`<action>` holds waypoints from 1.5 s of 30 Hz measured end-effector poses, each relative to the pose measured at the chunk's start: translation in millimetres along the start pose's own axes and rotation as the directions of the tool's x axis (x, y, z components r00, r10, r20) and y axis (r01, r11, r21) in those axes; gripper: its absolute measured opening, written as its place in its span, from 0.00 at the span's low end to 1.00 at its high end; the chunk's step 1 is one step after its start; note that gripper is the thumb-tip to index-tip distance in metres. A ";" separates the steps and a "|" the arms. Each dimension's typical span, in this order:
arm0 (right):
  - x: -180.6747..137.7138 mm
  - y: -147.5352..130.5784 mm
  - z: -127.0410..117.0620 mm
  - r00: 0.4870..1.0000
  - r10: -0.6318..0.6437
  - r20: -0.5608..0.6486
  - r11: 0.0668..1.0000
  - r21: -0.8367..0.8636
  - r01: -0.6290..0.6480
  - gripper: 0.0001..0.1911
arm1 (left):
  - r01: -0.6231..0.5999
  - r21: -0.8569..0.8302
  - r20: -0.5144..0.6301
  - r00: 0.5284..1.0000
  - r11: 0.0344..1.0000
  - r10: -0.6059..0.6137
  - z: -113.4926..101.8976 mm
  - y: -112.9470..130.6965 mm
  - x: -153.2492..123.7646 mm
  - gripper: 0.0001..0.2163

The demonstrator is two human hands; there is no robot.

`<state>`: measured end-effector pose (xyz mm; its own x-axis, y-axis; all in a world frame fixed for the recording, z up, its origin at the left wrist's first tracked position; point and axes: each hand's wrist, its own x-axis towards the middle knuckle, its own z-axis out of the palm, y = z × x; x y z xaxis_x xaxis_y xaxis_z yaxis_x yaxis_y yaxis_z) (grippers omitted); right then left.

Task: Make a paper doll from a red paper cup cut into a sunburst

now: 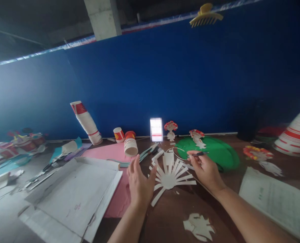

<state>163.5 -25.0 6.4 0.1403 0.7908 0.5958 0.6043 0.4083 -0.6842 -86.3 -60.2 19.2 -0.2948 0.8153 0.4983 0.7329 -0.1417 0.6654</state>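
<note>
A white paper cup cut into strips [168, 181] lies splayed flat on the brown table, its strips fanned round a circular base. My left hand [141, 182] hovers at its left edge, open, thumb and fingers apart; whether it touches the strips I cannot tell. To the right of the strips, my right hand [206, 168] pinches a dark pen [200, 154] between thumb and fingers. Nearer to me lies a white paper cutout [199, 226] with jagged edges. Behind the strips stands a small paper figure [170, 130] with red and white curls.
A shallow white box lid [74, 195] lies at the left on pink paper [106, 152]. Stacked paper cups [86, 125] lean near the blue partition [140, 74]. Green material [223, 152], another paper figure [197, 138] and a printed sheet [274, 199] are to the right.
</note>
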 end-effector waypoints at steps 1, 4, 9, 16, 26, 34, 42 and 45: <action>-0.4 -1.3 -0.8 1.000 0.008 0.002 1.000 -0.006 -0.008 0.14 | -0.150 0.007 -0.104 0.983 0.989 0.150 -4.9 3.9 -3.4 0.24; -1.1 -2.4 -2.2 1.000 0.031 0.001 0.999 -0.011 -0.031 0.15 | -0.531 -0.090 0.086 0.839 0.843 0.537 -15.7 18.4 -16.8 0.08; 0.0 0.6 -4.0 0.999 0.043 -0.024 0.999 -0.016 -0.043 0.16 | -0.635 -0.001 0.509 0.665 0.773 0.547 -13.1 31.9 -32.1 0.08; -2.7 -22.0 -10.4 0.997 -0.015 -0.072 0.998 0.067 0.020 0.14 | -0.721 0.070 0.699 0.529 0.690 0.481 -2.3 22.7 -38.3 0.06; -39.4 -94.1 -11.6 0.946 -0.321 0.039 0.941 0.130 0.314 0.14 | -0.711 0.082 0.718 0.528 0.698 0.453 7.2 16.1 -40.9 0.07; -52.6 -92.9 11.1 0.968 -0.166 0.189 0.973 0.193 0.129 0.13 | -0.734 0.095 0.726 0.513 0.672 0.459 -3.9 16.0 -39.6 0.07; -53.7 -72.7 10.9 0.948 -0.268 0.173 0.963 0.011 0.271 0.18 | -0.722 0.130 0.722 0.539 0.680 0.434 2.6 12.1 -49.7 0.13; -56.5 -75.7 11.5 0.953 -0.231 0.195 0.971 -0.016 0.239 0.17 | -0.696 0.129 0.706 0.565 0.706 0.427 6.5 9.5 -52.3 0.16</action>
<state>100.8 -95.4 19.7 -0.1589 0.7481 0.6443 0.6324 0.5782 -0.5155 -59.9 -100.5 -4.2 0.5796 0.7962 0.1734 0.8021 -0.5950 0.0513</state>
